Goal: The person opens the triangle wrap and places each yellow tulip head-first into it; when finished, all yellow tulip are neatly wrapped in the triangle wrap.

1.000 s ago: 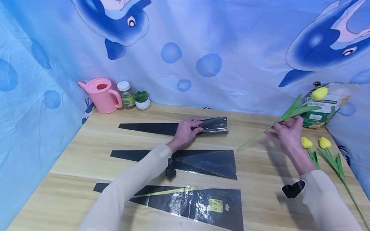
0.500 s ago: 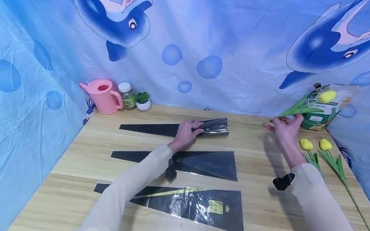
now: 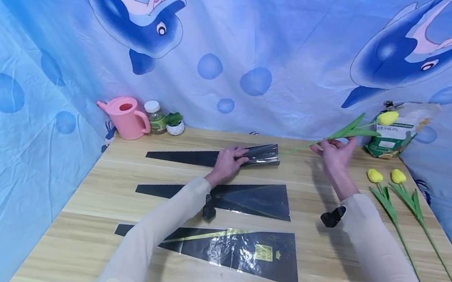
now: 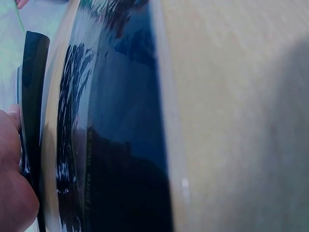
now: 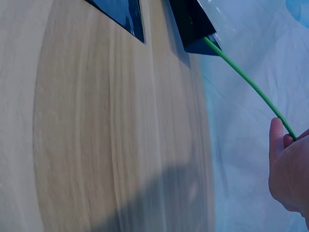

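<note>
While one yellow tulip [image 3: 357,133] hangs just right of the far black wrapper [image 3: 263,154], its green stem slants down to that wrapper's wide, open end; can't tell how far in the tip is, if at all. The right hand [image 3: 336,158] has its grip pinching the stem near the leaves. The left hand [image 3: 227,161] has its grip on the far wrapper, fingers and thumb holding it toward the wide end. Nearer the person than that one, a middle wrapper [image 3: 253,198] and a yellow-striped wrapper [image 3: 240,251] lie on the wooden surface [image 3: 89,241]. Two more tulips [image 3: 412,204] lie side by side, right of the far wrapper and nearer. Behind its narrow end sit a pink watering can [image 3: 127,122], white-lidded jar [image 3: 156,120] and little potted plant [image 3: 175,129]. Bag [image 3: 391,141]'s well off to its right.
</note>
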The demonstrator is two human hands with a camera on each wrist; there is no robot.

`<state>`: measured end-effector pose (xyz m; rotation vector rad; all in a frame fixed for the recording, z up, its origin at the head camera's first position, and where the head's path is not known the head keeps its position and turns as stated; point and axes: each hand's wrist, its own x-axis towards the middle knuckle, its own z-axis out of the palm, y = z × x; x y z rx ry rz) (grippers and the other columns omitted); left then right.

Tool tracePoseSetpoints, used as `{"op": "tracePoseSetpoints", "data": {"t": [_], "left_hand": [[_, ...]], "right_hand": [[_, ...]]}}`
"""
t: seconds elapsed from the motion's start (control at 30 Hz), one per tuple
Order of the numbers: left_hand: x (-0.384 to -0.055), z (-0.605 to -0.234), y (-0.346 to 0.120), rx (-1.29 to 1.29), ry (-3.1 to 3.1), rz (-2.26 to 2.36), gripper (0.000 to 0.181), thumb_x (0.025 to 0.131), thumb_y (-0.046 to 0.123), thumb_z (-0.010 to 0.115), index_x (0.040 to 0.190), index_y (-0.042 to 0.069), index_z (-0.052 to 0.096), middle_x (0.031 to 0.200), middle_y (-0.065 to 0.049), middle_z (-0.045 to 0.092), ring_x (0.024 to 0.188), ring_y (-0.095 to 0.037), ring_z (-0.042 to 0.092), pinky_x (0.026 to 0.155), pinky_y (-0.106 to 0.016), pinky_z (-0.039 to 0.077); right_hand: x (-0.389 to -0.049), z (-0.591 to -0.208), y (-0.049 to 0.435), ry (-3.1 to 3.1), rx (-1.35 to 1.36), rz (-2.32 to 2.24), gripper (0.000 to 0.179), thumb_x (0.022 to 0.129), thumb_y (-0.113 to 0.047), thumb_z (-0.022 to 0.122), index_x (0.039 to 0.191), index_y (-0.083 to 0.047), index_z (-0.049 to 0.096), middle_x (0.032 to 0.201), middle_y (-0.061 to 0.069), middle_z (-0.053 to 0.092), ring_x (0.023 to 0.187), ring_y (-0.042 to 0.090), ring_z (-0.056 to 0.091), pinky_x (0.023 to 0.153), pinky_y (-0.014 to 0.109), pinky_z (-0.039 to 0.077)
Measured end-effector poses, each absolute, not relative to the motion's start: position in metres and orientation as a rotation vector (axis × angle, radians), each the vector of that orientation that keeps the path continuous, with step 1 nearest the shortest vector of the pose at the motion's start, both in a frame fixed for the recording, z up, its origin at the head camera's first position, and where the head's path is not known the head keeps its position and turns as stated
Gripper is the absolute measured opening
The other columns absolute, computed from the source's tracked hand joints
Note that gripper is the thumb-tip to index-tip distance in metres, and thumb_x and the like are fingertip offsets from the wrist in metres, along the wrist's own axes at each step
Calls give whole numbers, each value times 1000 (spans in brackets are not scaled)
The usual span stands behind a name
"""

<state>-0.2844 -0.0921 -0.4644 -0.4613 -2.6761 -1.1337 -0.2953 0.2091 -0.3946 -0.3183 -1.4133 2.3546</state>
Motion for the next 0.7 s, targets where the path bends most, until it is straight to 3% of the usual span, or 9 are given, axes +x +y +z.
{"op": "tracePoseSetpoints", "data": {"t": [0.47, 0.7], "left_hand": [[-285, -463, -92, -455, -2678, -1155, 35, 93, 20, 73, 126, 11, 69, 129, -5, 65, 132, -31, 51, 110, -43, 39], [-285, -464, -92, -462, -2677, -1157, 35, 93, 20, 74, 126, 10, 69, 129, -6, 65, 131, -32, 51, 110, -43, 39]], "right_hand": [[-295, -404, 190, -1615, -314, 2286, 59, 87, 18, 56, 126, -16, 29, 98, 16, 53, 76, 22, 63, 62, 27, 60], [-296, -408, 184, -1639, -312, 2267, 57, 86, 18, 58, 123, -16, 33, 93, 10, 56, 79, 19, 63, 63, 25, 59]]}}
